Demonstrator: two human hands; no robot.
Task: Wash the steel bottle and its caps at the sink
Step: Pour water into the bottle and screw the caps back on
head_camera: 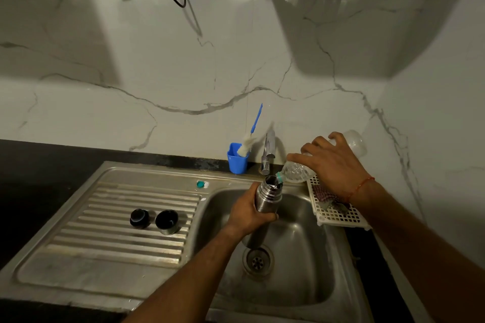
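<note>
Over the stainless sink basin [301, 270], a cylindrical steel bottle [268, 193] stood nearly upright in the air with its mouth open. The person's left hand [248, 214] was wrapped round its lower body, fingers curled tight about the metal. Against that mouth rested the neck of a clear crinkled plastic bottle [296, 172], tipped steeply down. The right hand [333, 162] grasped it from above, fingers spread and bent over its barrel. I could not tell whether water was running. A thin red thread [360, 186] circled the right wrist.

To the left, on the ribbed steel drainboard [118, 244], two caps sat just beside each other: a black round stopper [140, 218] and a steel cup lid [167, 221] with a dark inside, lying mouth up. A small teal screw cap [200, 184] lay on the sink's back rim. Behind it stood a blue plastic cup [237, 162] holding a blue-handled bottle brush [252, 136], next to the chrome tap [268, 152]. Right of the basin, a white plastic lattice tray [336, 216] carried a checked cloth [325, 195].
</note>
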